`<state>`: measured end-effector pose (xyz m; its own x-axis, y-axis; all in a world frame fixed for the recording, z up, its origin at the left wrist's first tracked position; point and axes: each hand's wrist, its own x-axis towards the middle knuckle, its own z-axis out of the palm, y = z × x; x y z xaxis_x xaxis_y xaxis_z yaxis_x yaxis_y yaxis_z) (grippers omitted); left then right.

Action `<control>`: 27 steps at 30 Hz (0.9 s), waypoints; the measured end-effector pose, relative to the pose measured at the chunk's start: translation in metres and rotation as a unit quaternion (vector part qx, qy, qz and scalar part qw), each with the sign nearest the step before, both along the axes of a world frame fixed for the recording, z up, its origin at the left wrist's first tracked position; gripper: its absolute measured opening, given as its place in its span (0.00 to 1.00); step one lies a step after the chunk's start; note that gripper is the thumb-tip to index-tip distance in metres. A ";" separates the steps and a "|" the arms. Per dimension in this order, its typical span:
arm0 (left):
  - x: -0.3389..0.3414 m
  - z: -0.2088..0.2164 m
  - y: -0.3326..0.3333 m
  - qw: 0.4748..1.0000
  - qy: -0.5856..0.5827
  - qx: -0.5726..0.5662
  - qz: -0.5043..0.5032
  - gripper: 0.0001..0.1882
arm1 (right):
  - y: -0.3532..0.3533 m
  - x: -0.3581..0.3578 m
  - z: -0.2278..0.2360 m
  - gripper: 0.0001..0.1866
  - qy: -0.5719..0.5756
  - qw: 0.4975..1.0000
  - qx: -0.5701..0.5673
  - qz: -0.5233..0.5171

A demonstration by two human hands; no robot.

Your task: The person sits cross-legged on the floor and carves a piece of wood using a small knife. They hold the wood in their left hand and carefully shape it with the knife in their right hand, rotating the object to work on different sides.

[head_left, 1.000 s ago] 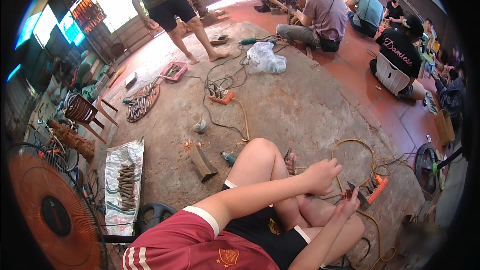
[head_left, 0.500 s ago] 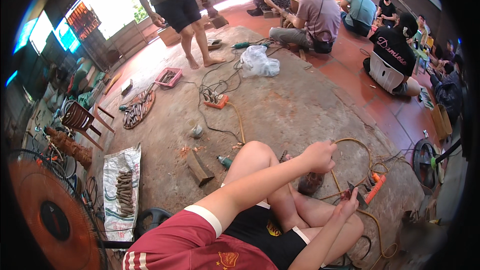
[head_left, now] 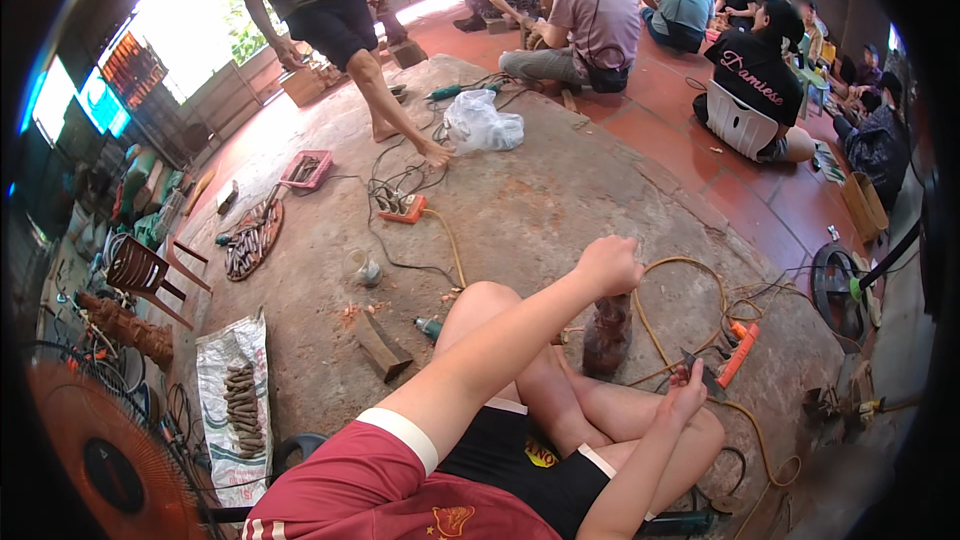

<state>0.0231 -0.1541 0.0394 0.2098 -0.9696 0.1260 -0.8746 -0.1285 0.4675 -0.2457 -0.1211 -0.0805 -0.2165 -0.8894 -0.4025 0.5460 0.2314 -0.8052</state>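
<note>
A dark reddish-brown wooden carving [head_left: 607, 337] stands upright on the concrete beyond my crossed legs. My left hand [head_left: 611, 266] is closed at its top end; the fingertips are hidden behind the knuckles. To the right, above my right knee, my right hand [head_left: 684, 392] pinches a thin, dark, flat piece [head_left: 707, 378] with pointed corners, apart from the carving. An orange power strip [head_left: 738, 354] with a yellow cable lies just past that hand.
A wooden block [head_left: 381, 347] and a green power tool [head_left: 429, 328] lie left of my legs. Small wooden pieces [head_left: 243, 410] rest on a white sack. A fan [head_left: 110, 455] spins at lower left. A barefoot person [head_left: 352, 30] walks ahead; several people sit at right.
The carving has come more upright, with my left hand above it. My right hand has shifted slightly left and up. The walking person has stepped forward, and my view has turned slightly right.
</note>
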 end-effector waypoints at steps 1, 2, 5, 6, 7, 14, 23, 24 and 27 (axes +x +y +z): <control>0.001 0.000 0.000 1.000 -0.001 0.008 0.001 0.16 | 0.000 0.000 0.000 0.12 0.005 1.000 0.006 -0.001; 0.000 0.001 0.000 1.000 0.001 0.000 0.000 0.16 | 0.000 0.001 -0.001 0.13 0.002 1.000 0.005 0.001; -0.004 -0.001 0.007 0.999 0.003 -0.036 -0.007 0.15 | 0.000 0.002 -0.003 0.12 -0.005 1.000 0.007 0.004; -0.007 -0.003 0.010 0.998 0.003 -0.058 -0.012 0.14 | 0.000 0.003 -0.004 0.12 -0.008 1.000 0.008 0.004; -0.008 -0.004 0.014 0.997 0.003 -0.079 -0.016 0.13 | 0.000 0.005 -0.005 0.11 -0.010 1.000 0.009 0.004; -0.036 0.001 0.035 0.994 0.016 -0.099 -0.048 0.12 | 0.004 0.016 -0.012 0.13 0.004 1.000 0.004 0.019; -0.075 0.002 0.054 0.990 -0.005 -0.108 -0.094 0.14 | 0.002 0.014 -0.023 0.11 0.022 1.000 0.015 0.017; -0.078 0.004 0.054 0.990 -0.005 -0.105 -0.092 0.14 | 0.002 0.013 -0.023 0.11 0.027 0.999 0.016 0.025; -0.075 0.004 0.049 0.991 -0.013 -0.103 -0.081 0.14 | 0.008 0.012 -0.017 0.11 -0.008 1.000 -0.015 0.020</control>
